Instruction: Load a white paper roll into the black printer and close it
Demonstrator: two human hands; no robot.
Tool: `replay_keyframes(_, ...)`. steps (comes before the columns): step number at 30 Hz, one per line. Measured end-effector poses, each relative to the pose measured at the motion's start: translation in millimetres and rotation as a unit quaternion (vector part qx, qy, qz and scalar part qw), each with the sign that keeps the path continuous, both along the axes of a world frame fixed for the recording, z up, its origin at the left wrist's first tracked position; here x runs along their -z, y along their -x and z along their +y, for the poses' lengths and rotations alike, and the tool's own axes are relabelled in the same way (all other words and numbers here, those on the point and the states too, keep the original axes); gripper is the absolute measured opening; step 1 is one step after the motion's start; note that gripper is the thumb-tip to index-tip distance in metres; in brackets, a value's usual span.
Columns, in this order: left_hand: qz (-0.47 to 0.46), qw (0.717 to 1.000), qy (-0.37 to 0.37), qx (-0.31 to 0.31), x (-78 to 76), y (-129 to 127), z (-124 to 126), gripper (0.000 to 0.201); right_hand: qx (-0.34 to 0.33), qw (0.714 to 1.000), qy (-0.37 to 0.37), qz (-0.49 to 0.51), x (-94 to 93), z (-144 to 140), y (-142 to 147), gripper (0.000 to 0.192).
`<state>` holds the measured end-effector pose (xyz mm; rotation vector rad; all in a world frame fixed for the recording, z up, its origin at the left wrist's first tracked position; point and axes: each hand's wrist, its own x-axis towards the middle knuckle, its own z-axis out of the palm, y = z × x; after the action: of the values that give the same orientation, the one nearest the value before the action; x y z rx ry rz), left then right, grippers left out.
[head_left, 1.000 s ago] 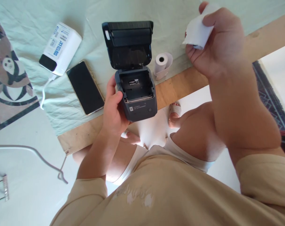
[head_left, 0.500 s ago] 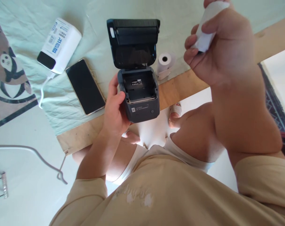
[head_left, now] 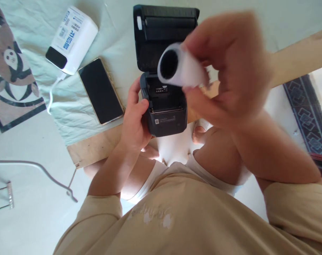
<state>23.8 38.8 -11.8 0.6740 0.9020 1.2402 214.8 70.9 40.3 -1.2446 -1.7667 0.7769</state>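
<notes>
In the middle of the frame our left hand grips the left side of a small dark grey plastic label printer, thumb on its upper edge and fingers wrapped round its flank. The printer sits at the edge of a pale wooden board, partly overhanging it, with its black hinged lid swung open and standing up toward the top centre of the frame; the paper bay below the lid shows a small printed label inside.

Our right hand, blurred, is closed around a white roll of paper with a dark hollow core. The roll hangs in the air just above the open bay, its open end facing the left of the frame, clear of the printer.

To the left of the printer a black-screened smartphone with a gold rim lies flat on a wrinkled pale green cloth. Further to the upper left rests a white rectangular power bank with blue print, a white cable trailing from its lower end. At the lower left a thin grey wire hanger lies on the floor.
</notes>
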Motion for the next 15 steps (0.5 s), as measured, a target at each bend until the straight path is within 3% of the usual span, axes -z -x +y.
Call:
replay_keyframes(3, 0.000, 1.000, -0.017, -0.012, -0.1, -1.3, -1.9, 0.037, -0.039, 0.981, -0.090, -0.166, 2.4, -5.8, 11.7, 0.038)
replay_keyframes(4, 0.008, 1.000, -0.019, -0.015, 0.2, -1.5, -2.5, 0.040, -0.039, 0.977, -0.087, -0.191, 3.9, -5.7, 13.8, 0.036)
replay_keyframes(9, 0.030, 0.999, -0.018, -0.011, 3.7, -1.4, -2.9, 0.042, -0.057, 0.972, -0.075, -0.215, 16.3, 0.4, 10.0, 0.037)
replay_keyframes(15, -0.004, 1.000, -0.018, -0.003, 4.4, -0.5, -3.3, 0.038, -0.052, 0.961, -0.214, -0.166, 25.0, -3.2, 9.4, 0.022)
